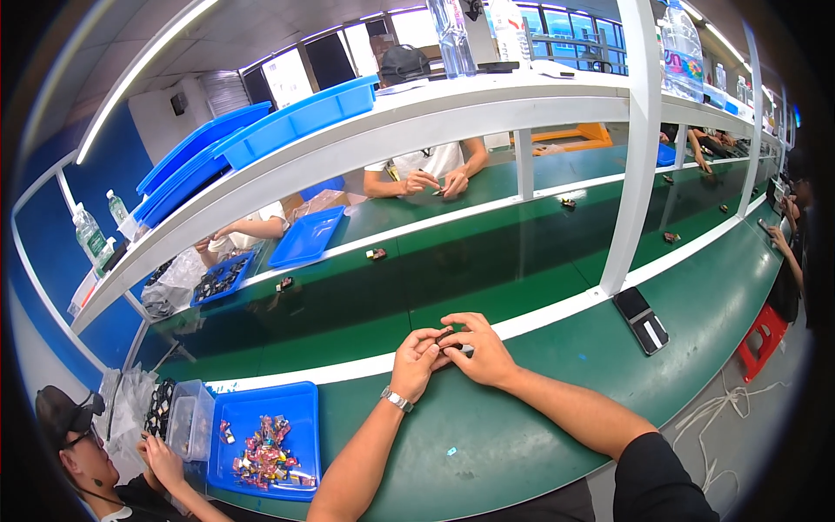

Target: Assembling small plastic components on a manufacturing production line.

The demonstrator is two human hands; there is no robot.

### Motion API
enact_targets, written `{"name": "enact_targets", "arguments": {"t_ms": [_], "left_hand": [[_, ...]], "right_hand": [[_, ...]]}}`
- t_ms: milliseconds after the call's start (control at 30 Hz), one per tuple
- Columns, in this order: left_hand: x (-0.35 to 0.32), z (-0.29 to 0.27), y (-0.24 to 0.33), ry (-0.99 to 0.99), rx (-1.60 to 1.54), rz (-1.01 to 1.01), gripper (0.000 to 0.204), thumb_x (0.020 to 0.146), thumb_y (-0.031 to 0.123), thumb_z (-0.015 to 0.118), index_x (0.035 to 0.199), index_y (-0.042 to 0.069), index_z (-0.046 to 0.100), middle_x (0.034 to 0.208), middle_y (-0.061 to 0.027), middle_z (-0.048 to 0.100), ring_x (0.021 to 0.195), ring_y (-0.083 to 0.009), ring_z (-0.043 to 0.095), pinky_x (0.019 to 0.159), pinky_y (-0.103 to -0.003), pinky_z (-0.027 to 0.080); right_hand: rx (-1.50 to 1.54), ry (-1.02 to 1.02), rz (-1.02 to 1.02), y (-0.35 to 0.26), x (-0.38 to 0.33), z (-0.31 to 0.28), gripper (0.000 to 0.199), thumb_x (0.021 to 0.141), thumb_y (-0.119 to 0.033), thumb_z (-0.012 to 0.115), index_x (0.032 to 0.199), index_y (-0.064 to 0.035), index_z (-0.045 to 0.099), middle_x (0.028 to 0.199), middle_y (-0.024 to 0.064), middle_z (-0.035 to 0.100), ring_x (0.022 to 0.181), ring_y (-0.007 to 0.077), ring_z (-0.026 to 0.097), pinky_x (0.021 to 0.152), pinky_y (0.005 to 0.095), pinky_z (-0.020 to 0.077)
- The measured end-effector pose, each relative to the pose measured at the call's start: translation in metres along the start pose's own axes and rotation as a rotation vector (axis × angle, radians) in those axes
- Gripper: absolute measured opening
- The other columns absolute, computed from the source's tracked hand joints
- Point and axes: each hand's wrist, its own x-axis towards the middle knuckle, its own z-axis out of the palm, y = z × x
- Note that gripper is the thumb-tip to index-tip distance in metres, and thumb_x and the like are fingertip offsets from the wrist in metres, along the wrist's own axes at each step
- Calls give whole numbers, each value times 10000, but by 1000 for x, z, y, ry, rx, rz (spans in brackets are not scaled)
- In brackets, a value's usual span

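My left hand [416, 361] and my right hand [481, 346] meet over the green bench top near the white strip. Together they pinch a small dark part [446, 337], mostly hidden by the fingers. A metal watch [397, 399] is on my left wrist. To my left a blue tray [265, 439] holds several small pink and red pieces.
A green conveyor belt [417, 278] carries small dark parts [376, 254] past me. A black phone [641, 319] lies by a white post [635, 148]. Co-workers sit across the belt and at my left, where a clear box [189, 419] stands. Blue bins and bottles fill the shelf above.
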Motion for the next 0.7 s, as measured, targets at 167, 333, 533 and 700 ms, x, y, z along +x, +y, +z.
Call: {"name": "enact_targets", "arguments": {"t_ms": [167,333,533,700], "left_hand": [[3,-1,0,30,47,-9,202,997,-22,454,1194,1,492,1333,-175,568,1127,-224,625,959,-371,564],[1,0,3,45,50,-10,211,996,-28,448,1202,-4,487,1295,-169,586,1103,-224,634,960,-376,566],[2,1,3,38,35,-21,215,997,-23,460,1209,-9,491,1210,-149,614,1096,-217,636,957,-376,570],[1,-1,2,31,25,-28,207,996,-26,464,1199,-8,501,1188,-147,621,1091,-213,638,948,-371,576]], "right_hand": [[-11,-4,-45,1,2,0,140,823,-74,682,956,-78,724,1287,91,578,1243,305,480,1020,413,437],[-75,10,-59,-1,0,1,160,823,-57,674,981,-68,703,1233,97,580,1188,287,512,945,376,482],[-101,115,-108,-7,2,-2,117,806,-31,683,921,-34,660,1038,93,579,1004,261,581,816,361,518],[-97,128,-118,-5,3,1,162,791,-7,713,944,-43,671,995,94,585,899,248,620,750,338,527]]}}
